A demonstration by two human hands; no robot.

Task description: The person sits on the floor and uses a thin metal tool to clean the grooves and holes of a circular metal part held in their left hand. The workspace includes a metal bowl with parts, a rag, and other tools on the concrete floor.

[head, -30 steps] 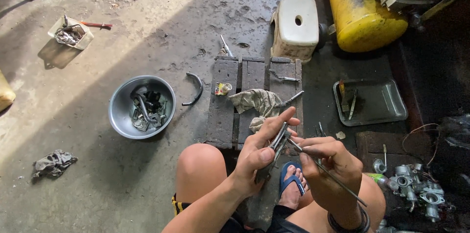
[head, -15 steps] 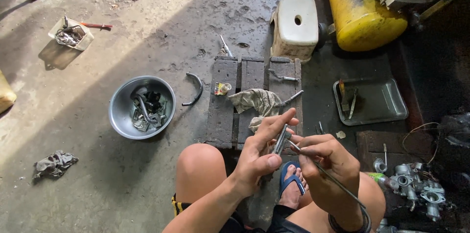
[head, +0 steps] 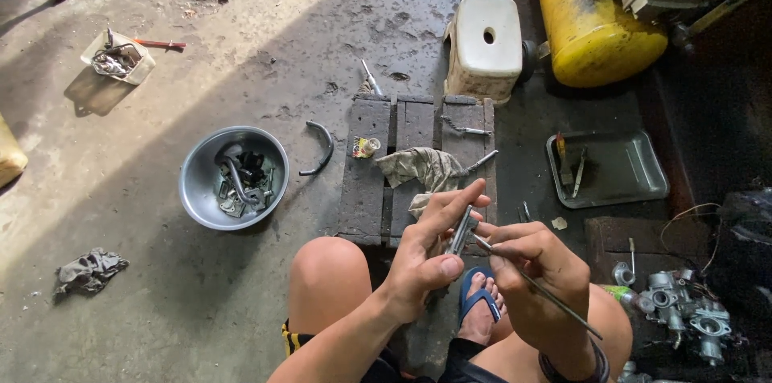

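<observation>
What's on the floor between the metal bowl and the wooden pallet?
In the head view, a curved black hose piece lies on the concrete between the bowl and the pallet, touching neither.

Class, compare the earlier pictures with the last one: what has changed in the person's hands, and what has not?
Little changed. The left hand shifted the small metal part slightly more upright; the right hand kept the thin rod against it, and the rod's tail swung a little. Both grips held. The bowl, tray and rag stayed put.
</observation>
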